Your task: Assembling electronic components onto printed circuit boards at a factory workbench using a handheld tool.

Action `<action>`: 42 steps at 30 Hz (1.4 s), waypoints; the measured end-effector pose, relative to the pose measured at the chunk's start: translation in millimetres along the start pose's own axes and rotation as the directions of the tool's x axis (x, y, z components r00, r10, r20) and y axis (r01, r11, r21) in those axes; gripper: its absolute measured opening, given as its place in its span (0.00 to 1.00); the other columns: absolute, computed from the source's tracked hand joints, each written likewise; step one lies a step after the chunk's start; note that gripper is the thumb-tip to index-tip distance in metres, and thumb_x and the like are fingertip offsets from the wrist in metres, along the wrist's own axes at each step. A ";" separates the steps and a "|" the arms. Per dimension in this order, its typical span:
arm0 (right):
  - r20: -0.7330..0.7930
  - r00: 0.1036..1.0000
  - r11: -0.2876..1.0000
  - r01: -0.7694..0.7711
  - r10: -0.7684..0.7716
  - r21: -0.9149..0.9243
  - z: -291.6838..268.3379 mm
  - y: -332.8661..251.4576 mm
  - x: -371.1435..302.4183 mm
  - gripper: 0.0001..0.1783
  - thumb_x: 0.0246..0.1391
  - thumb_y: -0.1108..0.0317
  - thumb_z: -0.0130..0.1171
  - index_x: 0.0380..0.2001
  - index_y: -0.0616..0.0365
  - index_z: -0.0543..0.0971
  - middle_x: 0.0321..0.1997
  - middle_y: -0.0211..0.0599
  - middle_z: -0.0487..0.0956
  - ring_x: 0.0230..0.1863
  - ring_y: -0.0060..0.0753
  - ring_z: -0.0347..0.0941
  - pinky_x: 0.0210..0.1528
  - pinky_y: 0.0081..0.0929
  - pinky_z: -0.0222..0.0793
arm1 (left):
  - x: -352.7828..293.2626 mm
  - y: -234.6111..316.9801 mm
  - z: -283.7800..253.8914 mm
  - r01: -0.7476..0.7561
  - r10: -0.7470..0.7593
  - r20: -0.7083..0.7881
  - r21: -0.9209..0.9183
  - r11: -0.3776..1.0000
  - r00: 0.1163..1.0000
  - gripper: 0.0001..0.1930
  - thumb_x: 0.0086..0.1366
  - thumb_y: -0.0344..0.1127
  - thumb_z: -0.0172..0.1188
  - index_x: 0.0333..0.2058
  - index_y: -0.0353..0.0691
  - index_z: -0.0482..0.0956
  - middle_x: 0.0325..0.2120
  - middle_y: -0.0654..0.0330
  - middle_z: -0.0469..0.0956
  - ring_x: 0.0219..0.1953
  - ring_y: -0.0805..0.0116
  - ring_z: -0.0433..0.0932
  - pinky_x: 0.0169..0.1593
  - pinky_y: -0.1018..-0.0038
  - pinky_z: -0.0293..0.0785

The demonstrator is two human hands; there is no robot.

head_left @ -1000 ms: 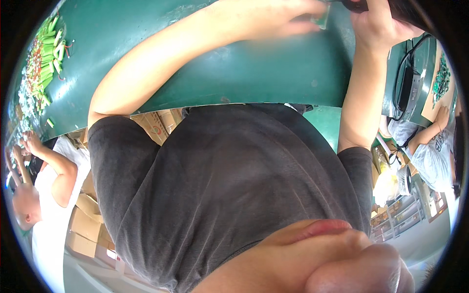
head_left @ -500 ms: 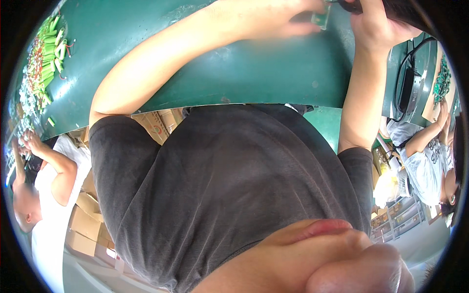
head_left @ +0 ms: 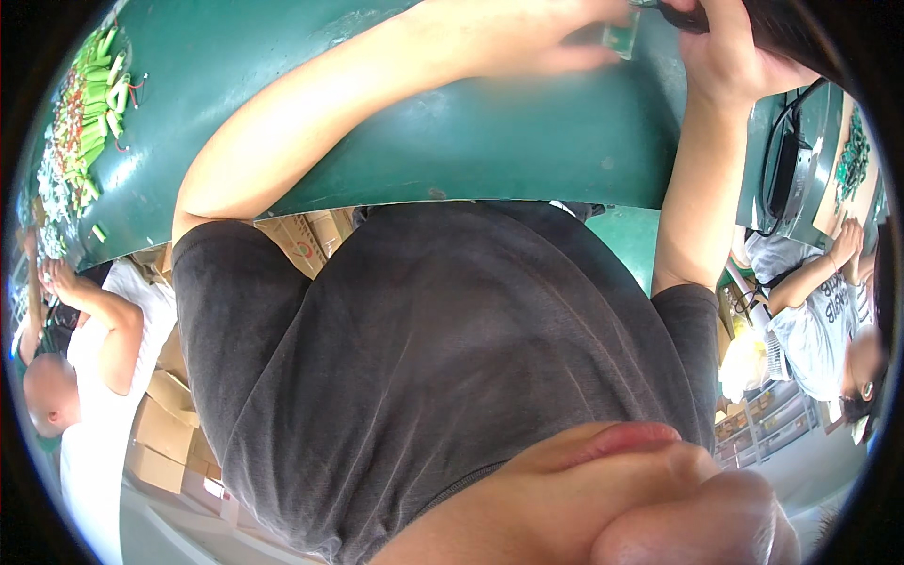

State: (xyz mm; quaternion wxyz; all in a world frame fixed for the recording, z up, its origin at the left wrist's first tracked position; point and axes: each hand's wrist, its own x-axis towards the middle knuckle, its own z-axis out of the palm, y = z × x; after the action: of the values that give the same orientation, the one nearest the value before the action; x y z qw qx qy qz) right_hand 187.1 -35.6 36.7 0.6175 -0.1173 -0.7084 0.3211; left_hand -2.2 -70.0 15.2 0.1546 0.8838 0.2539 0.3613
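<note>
My left hand (head_left: 556, 38) reaches across the top of the view, blurred by motion, with its fingers closed at the edge of a small green board (head_left: 619, 40) that looks like a circuit board. Just to the right, my right hand (head_left: 725, 58) is wrapped round a dark, elongated handheld tool (head_left: 796, 26). The tool's narrower end points toward the board. Whether the two touch is hard to make out, since the upper rim cuts off part of both hands and the tool. Both hands are above a green tabletop (head_left: 490, 141).
Green sleeved parts with red wires (head_left: 94, 113) lie piled at the far left. At the right are a black power adapter (head_left: 789, 174) with its cable and a heap of small green pieces (head_left: 853, 160). Co-workers sit on both sides. Cardboard boxes (head_left: 162, 433) stand behind.
My left hand and the green board have shifted very slightly; the right hand with the tool has moved a little to the right. The right-hand co-worker's hands have drawn back from the green pieces.
</note>
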 end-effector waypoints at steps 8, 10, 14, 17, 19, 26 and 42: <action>-0.027 0.996 0.995 -0.089 0.088 -0.037 6.5 -5.0 2.1 0.45 0.50 0.89 0.49 0.72 0.56 0.52 0.39 0.40 0.71 0.20 0.23 0.69 0.23 0.20 0.72 | -3.0 -4.3 6.4 -0.027 0.027 -0.033 0.007 1.000 0.999 0.18 0.52 0.37 0.73 0.40 0.35 0.81 0.57 0.41 0.70 0.54 0.45 0.74 0.55 0.58 0.73; -0.065 0.989 0.986 -0.140 0.134 -0.086 8.1 -7.4 3.3 0.45 0.49 0.89 0.49 0.72 0.56 0.52 0.38 0.40 0.71 0.20 0.23 0.69 0.23 0.20 0.72 | -1.9 -2.9 4.9 -0.037 0.037 -0.040 0.007 0.999 0.999 0.18 0.52 0.37 0.73 0.40 0.35 0.81 0.57 0.41 0.70 0.53 0.45 0.74 0.55 0.58 0.73; -0.025 0.994 0.994 -0.103 0.103 -0.027 9.1 -5.4 5.2 0.45 0.48 0.88 0.49 0.71 0.56 0.53 0.38 0.39 0.71 0.21 0.22 0.69 0.24 0.19 0.70 | -0.2 1.0 1.9 -0.002 0.002 -0.003 0.011 1.000 1.000 0.19 0.52 0.37 0.73 0.41 0.36 0.81 0.56 0.42 0.70 0.53 0.45 0.74 0.55 0.57 0.73; -0.017 0.997 0.997 -0.069 0.070 0.018 10.0 -3.4 5.1 0.45 0.47 0.88 0.50 0.71 0.56 0.54 0.37 0.39 0.71 0.21 0.21 0.69 0.25 0.18 0.69 | -0.2 1.4 2.4 0.001 0.000 -0.011 0.014 1.000 1.000 0.19 0.52 0.37 0.73 0.41 0.36 0.80 0.56 0.41 0.69 0.53 0.45 0.74 0.54 0.57 0.73; -0.017 0.998 0.998 -0.063 0.063 0.014 9.6 -2.3 3.6 0.45 0.47 0.87 0.50 0.71 0.56 0.54 0.37 0.39 0.71 0.21 0.21 0.69 0.25 0.18 0.69 | -0.1 1.3 2.4 0.003 -0.002 -0.012 0.012 1.000 1.000 0.19 0.52 0.37 0.73 0.41 0.36 0.80 0.56 0.41 0.69 0.52 0.45 0.74 0.54 0.57 0.73; -0.010 0.989 0.989 -0.149 0.149 -0.007 1.6 11.0 -1.9 0.44 0.49 0.86 0.54 0.70 0.58 0.55 0.36 0.37 0.71 0.23 0.20 0.69 0.26 0.16 0.69 | 0.3 -0.4 4.6 -0.001 0.001 -0.008 -0.006 1.000 1.000 0.18 0.52 0.36 0.72 0.41 0.36 0.80 0.56 0.41 0.69 0.51 0.44 0.73 0.54 0.56 0.73; -0.022 0.996 0.995 -0.091 0.092 0.037 7.4 -9.9 7.9 0.47 0.48 0.88 0.51 0.72 0.56 0.53 0.37 0.37 0.71 0.20 0.19 0.68 0.22 0.18 0.69 | 0.8 1.2 -2.2 0.013 -0.013 0.109 0.003 1.000 0.994 0.18 0.49 0.34 0.73 0.37 0.34 0.78 0.50 0.46 0.72 0.51 0.48 0.74 0.54 0.58 0.73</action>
State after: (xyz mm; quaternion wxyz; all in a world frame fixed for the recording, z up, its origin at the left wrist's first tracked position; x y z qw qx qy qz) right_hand 180.6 -41.0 48.7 0.6125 -0.1422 -0.6890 0.3605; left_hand -2.9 -70.3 17.7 0.1698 0.9006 0.2513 0.3114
